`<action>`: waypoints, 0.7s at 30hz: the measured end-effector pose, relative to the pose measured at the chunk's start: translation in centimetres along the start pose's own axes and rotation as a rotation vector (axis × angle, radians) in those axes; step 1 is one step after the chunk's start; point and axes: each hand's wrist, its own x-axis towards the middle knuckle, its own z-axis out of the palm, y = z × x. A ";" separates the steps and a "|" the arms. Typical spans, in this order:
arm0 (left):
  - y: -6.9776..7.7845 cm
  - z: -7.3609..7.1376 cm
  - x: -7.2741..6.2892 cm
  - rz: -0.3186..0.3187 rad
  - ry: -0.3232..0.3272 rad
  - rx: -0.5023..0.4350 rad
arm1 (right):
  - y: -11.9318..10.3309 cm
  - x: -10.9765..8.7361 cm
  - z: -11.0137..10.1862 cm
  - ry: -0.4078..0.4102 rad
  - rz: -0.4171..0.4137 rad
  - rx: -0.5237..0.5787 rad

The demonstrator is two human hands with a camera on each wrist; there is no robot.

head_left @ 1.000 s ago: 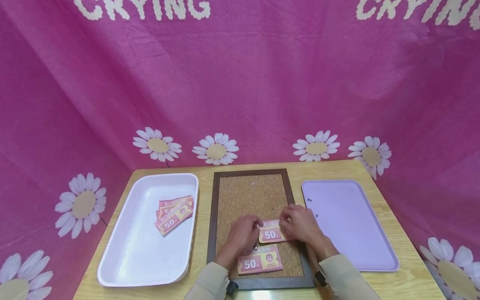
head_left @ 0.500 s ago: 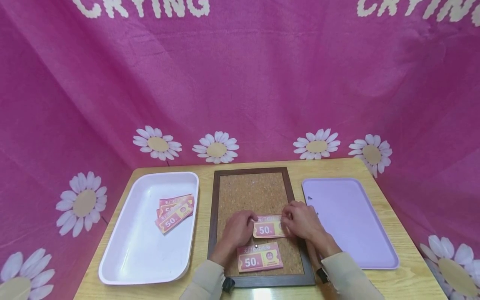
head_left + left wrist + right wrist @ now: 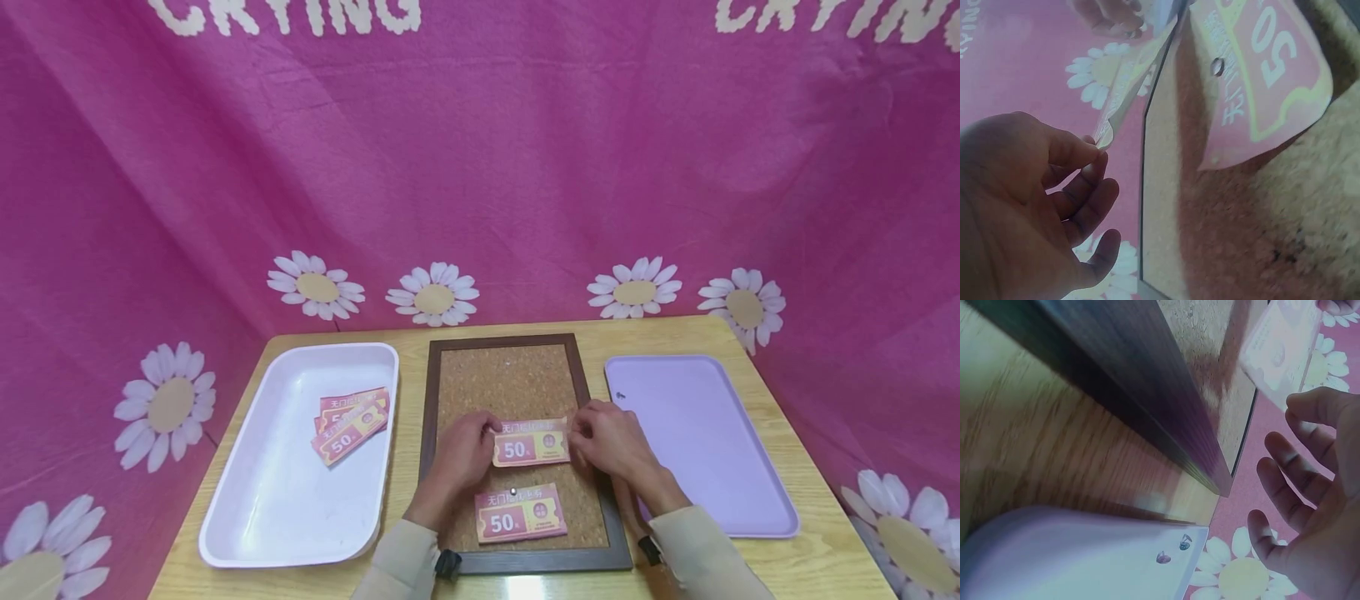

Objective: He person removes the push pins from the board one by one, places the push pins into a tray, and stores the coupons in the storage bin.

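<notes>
A pink-and-yellow coupon [image 3: 531, 443] printed with "50" is stretched between both hands above the cork board [image 3: 502, 379]. My left hand [image 3: 467, 450] pinches its left top corner between thumb and forefinger, as the left wrist view shows. At the right end, my right hand [image 3: 611, 437] pinches the other top corner between thumb and forefinger, its remaining fingers spread. Below lies a second coupon [image 3: 517, 521] on the cork, with a small round metallic pushpin [image 3: 513, 492] at its top edge. Its corners curl up in the left wrist view.
A white tray [image 3: 247, 500] at the left holds several similar coupons [image 3: 351, 429]. To the right lies a shallow lilac tray [image 3: 708, 450] with two small pushpins [image 3: 1185, 542] near its edge. A dark raised frame [image 3: 431, 400] borders the cork board.
Both hands have shifted the upper coupon left and slightly away, up the board. The right hand has drawn outward to its right end, uncovering more print. The lower coupon stays put.
</notes>
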 end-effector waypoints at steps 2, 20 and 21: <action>-0.1 -0.4 0.0 0.014 0.020 0.021 | 0.2 -0.1 -0.1 0.014 -0.010 0.000; -3.0 -4.2 0.2 -0.106 0.093 -0.048 | 2.0 -0.7 -0.3 0.078 -0.029 -0.025; -3.0 -4.4 0.2 -0.118 0.092 -0.046 | 2.0 -0.7 -0.3 0.082 -0.031 -0.024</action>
